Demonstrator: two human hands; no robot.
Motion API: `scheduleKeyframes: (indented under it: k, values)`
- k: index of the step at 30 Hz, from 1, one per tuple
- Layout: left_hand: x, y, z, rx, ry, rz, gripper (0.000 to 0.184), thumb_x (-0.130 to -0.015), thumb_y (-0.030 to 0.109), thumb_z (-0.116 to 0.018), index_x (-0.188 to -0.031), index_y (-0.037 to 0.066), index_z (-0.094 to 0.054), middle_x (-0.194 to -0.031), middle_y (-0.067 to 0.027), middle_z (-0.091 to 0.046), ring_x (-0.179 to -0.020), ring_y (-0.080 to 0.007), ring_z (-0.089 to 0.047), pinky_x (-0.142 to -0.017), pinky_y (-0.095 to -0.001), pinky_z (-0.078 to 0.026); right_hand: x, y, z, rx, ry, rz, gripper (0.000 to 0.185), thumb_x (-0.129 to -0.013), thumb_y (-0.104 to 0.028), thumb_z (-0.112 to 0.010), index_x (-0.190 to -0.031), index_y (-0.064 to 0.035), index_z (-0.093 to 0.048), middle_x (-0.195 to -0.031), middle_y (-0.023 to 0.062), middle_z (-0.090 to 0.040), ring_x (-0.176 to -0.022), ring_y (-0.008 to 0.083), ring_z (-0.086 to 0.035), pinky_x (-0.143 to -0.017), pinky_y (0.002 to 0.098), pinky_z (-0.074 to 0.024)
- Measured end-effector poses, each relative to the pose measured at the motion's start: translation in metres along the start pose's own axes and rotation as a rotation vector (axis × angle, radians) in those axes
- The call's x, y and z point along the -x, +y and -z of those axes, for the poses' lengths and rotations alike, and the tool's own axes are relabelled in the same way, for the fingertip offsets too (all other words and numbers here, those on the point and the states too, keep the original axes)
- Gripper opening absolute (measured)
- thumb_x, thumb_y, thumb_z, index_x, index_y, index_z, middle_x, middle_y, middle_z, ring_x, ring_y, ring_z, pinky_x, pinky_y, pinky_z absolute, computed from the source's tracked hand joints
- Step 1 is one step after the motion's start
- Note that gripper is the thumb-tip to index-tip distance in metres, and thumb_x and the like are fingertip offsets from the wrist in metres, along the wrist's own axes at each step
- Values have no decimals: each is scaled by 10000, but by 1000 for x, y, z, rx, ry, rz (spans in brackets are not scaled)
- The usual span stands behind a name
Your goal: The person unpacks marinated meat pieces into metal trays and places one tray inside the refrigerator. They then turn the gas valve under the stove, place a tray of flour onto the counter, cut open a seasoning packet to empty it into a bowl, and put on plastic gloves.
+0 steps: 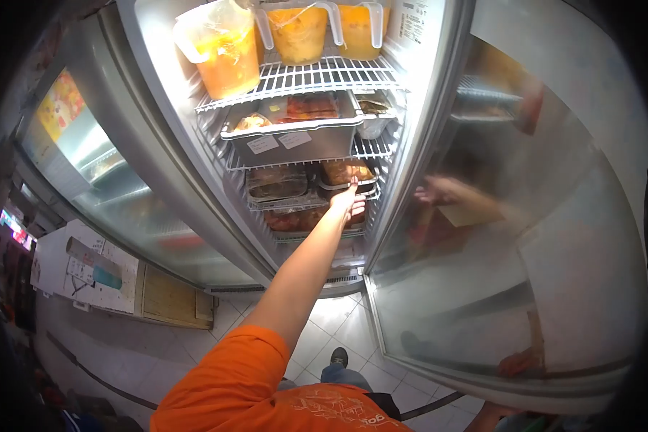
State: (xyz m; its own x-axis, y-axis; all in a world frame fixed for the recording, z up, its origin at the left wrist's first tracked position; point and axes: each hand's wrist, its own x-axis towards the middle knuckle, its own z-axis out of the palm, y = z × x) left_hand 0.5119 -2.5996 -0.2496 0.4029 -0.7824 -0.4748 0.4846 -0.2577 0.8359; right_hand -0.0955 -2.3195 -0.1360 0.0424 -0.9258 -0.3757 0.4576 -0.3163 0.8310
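My left hand [347,203] reaches into the open refrigerator with its fingers stretched out and apart. It is in front of a clear container of orange-brown food [344,171] on a lower shelf; whether the fingertips touch it I cannot tell. Beside that container, to the left, sits a covered tray of dark food [277,183]. Reddish food in a tray [295,220] lies on the shelf below. At the bottom edge, my right hand [491,413] is by the lower edge of the open glass door [554,302], its fingers mostly hidden.
Several jugs of orange contents, one of them a pitcher [227,65], stand on the top wire shelf [288,81]. Below is a grey labelled bin [295,144] with packets. A second glass door [115,173] and a white-topped box [93,266] are at left.
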Motion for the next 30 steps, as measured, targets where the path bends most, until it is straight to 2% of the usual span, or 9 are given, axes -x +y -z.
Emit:
scheduleKeyframes:
  k: [2, 5, 11, 15, 18, 24, 26, 28, 30]
  values:
    - [-33, -3, 30, -114, -86, 38, 820, -855, 757, -593, -1148, -7, -640, -1075, -161, -723, -888, -218, -726, -664, -338, -611, 6, -5, 12, 551, -171, 133, 900, -695, -662, -742, -1295, -31, -511, -1199, 136, -514, -963, 244, -491, -888, 358, -403]
    - [23, 17, 47, -142, -66, 1, 759, -899, 775, -501, -1036, 41, -642, -821, -108, -704, -566, -152, -633, -418, -280, -471, -4, 10, 49, 2073, -396, 439, 883, -744, -653, -709, -1326, -23, -497, -1228, 140, -517, -1013, 250, -499, -911, 367, -412]
    - [172, -84, 124, 49, 18, -135, 693, -987, 656, -496, -673, 46, -593, -551, -74, -569, -397, -145, -474, -352, -295, -352, -31, 95, 173, 3084, -864, -221, 851, -841, -636, -642, -1389, -8, -470, -1286, 150, -522, -1113, 262, -516, -958, 386, -431]
    - [299, -192, 231, 7, 247, 84, 569, -963, 591, -596, -1082, 35, -572, -852, -112, -658, -522, -130, -553, -383, -269, -355, -10, 162, 246, 2793, -1467, -843, 830, -906, -624, -597, -1431, 3, -451, -1325, 157, -526, -1179, 269, -528, -989, 399, -444]
    - [396, -289, 341, 87, 431, 141, 609, -947, 613, -594, -1144, 37, -566, -946, -130, -671, -590, -152, -520, -432, -306, -388, 14, 212, 295, 2338, -1952, -1099, 816, -955, -615, -564, -1462, 10, -437, -1354, 162, -528, -1230, 275, -536, -1012, 409, -453]
    - [672, -464, 485, 158, 1149, 271, 591, -912, 606, -653, -1126, 69, -526, -863, -93, -707, -616, -163, -603, -482, -330, -465, 61, 283, 378, 2484, -1558, -1282, 842, -1020, -642, -421, -1558, 0, -333, -1524, 140, -461, -1365, 268, -485, -1080, 421, -346]
    - [767, -524, 492, 47, 1351, 436, 598, -911, 581, -652, -1146, 36, -586, -904, -120, -731, -653, -212, -672, -553, -377, -544, 80, 313, 370, 2685, -1461, -1108, 702, -1043, -488, -410, -1573, -36, -327, -1544, 131, -449, -1361, 274, -492, -1104, 452, -337]
    - [845, -606, 494, -61, 1528, 643, 611, -928, 567, -624, -1133, -9, -637, -919, -136, -743, -662, -254, -684, -610, -400, -574, 156, 337, 328, 2208, -1260, -1100, 579, -1063, -374, -422, -1547, -58, -377, -1512, 117, -486, -1278, 250, -561, -948, 376, -492]
    - [933, -654, 470, 111, 1274, 760, 604, -949, 550, -595, -1018, -42, -692, -891, -160, -744, -669, -275, -692, -645, -397, -585, 236, 344, 293, 1672, -1458, -1137, 573, -1061, -374, -428, -1539, -61, -383, -1501, 114, -491, -1269, 246, -562, -942, 373, -491]
